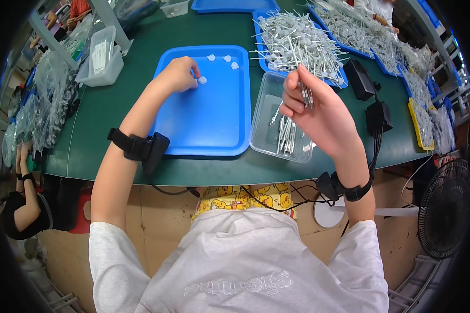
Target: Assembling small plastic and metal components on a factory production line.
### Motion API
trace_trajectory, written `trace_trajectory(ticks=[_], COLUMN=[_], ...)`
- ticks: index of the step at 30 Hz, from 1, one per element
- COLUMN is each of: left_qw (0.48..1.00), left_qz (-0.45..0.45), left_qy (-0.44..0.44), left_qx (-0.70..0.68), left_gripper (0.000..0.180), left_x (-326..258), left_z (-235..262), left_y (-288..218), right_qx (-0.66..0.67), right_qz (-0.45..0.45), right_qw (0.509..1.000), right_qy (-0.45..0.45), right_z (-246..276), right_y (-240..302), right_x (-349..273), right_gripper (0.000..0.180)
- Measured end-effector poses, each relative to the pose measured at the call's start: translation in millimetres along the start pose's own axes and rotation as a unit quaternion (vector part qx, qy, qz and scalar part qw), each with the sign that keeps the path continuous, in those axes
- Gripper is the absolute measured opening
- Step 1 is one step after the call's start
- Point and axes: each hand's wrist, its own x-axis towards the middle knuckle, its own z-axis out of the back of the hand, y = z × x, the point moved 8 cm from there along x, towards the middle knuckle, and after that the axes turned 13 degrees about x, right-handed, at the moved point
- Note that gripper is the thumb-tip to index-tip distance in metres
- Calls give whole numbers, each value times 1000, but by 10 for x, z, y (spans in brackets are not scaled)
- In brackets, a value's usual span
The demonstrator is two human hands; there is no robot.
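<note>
- Green table [130, 86] spans the upper half.
- Upper centre: my left hand [178, 75], fingers narrow, is at small white pieces [202, 80] on a blue tray [203, 120]; whether gripping, I can't tell.
- Right of centre: my right hand [322, 107] holds thin rods [306, 97].

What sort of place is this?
Probably a small-parts workshop or factory floor: there's a green worktable, a heap of thin-stemmed pieces in a blue tray, and stuffed clear plastic bags at the left.
</note>
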Motion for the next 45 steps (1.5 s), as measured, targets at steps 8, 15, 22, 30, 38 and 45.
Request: trace_trajectory(ticks=[8, 15, 22, 30, 38, 45], left_qw=[999, 988, 862, 470, 454, 432], left_qz=[32, -49, -137, -181, -178, -176], left_qy=[-2, -137, -145, 32, 59, 56], left_qx=[-35, -57, -466, -863, -871, -883], left_gripper=[17, 16, 19, 24, 21, 37], left_x=[-9, -608, -1605, -1997, -2059, -2123], left_z=[16, 666, 893, 258, 150, 155], left_y=[39, -444, -1295, -1519, -1554, -1570], right_qx=[-23, 22, -52, -199, -282, -377], right_qz=[57, 38, 149, 396, 463, 481], right_qw=[998, 999, 987, 894, 833, 775], right_qy=[20, 8, -3, 66, 110, 163], right_z=[-129, -197, -177, -611, -783, -903], right_y=[-1, -104, 6, 39, -64, -165], right_x=[-193, -312, -561, -1045, -1292, -1394], right_gripper=[30, 28, 22, 16, 26, 26])
